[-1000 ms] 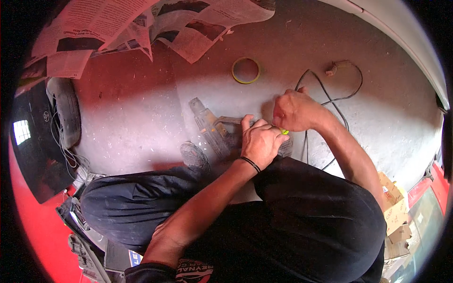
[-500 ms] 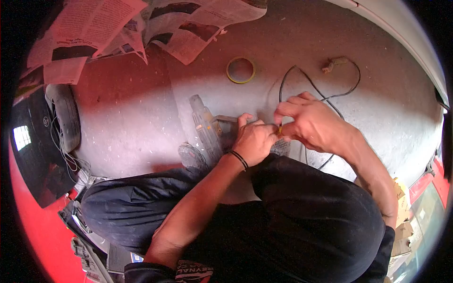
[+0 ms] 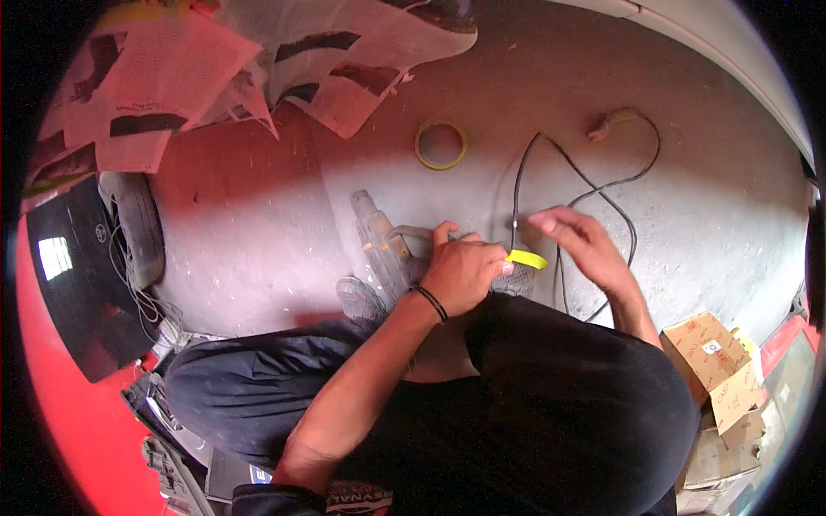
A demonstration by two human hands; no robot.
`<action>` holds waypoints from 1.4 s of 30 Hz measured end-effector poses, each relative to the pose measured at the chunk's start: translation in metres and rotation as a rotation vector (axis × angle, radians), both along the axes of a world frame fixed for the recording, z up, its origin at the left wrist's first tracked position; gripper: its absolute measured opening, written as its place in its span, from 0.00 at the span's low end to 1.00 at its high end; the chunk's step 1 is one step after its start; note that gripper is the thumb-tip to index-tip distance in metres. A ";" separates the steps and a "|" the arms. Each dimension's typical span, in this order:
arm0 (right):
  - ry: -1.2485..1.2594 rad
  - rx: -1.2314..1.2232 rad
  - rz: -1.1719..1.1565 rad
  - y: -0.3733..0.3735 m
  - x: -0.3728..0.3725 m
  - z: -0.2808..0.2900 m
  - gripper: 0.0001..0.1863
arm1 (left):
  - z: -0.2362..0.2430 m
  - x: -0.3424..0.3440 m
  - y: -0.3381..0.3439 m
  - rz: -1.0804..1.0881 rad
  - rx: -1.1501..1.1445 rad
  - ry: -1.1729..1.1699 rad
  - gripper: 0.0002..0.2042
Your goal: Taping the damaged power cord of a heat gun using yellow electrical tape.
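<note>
A dusty grey power tool (image 3: 375,234) with a round disc head (image 3: 357,297) lies on the floor between my knees. My left hand (image 3: 467,273) is closed over its rear end, where the black cord comes out. Thumb and fingertips pinch one end of a bright yellow tape strip (image 3: 528,259), whose other end sticks out freely to the right. Just right of the strip, my right hand (image 3: 589,249) is open and holds nothing, its fingers stretched and apart from the tape. The black cord (image 3: 516,185) loops away over the floor to a plug (image 3: 602,129).
A yellow tape roll (image 3: 440,144) lies on the concrete beyond the tool. Newspaper sheets (image 3: 185,73) spread at the far left, near a glossy black panel (image 3: 73,275) with loose wires. Cardboard boxes (image 3: 710,357) stand at the right. A pale curved panel edges the far right.
My right hand has moved right and down, off the left fingertips, and its fingers have opened. The yellow strip now shows, sticking out from my left hand, which stays in place.
</note>
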State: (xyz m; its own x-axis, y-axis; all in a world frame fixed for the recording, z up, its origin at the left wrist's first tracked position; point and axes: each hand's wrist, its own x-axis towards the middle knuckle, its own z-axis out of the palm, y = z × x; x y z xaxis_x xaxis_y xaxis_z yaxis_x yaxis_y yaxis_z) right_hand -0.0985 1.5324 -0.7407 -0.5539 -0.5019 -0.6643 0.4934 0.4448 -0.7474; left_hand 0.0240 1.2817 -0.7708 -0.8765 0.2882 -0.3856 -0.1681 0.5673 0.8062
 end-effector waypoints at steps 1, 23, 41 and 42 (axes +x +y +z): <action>-0.165 -0.072 -0.020 -0.007 0.003 -0.001 0.21 | -0.002 0.001 0.001 -0.007 -0.005 0.013 0.12; 0.398 0.251 -0.276 -0.018 0.042 -0.002 0.13 | -0.002 -0.018 0.008 0.189 -0.138 0.003 0.16; -0.400 -0.043 -0.600 -0.060 0.052 -0.030 0.15 | -0.008 -0.012 0.007 0.197 -0.119 -0.004 0.16; -0.438 -0.104 -0.647 -0.059 0.052 -0.028 0.15 | -0.008 -0.016 0.000 0.192 -0.114 -0.007 0.16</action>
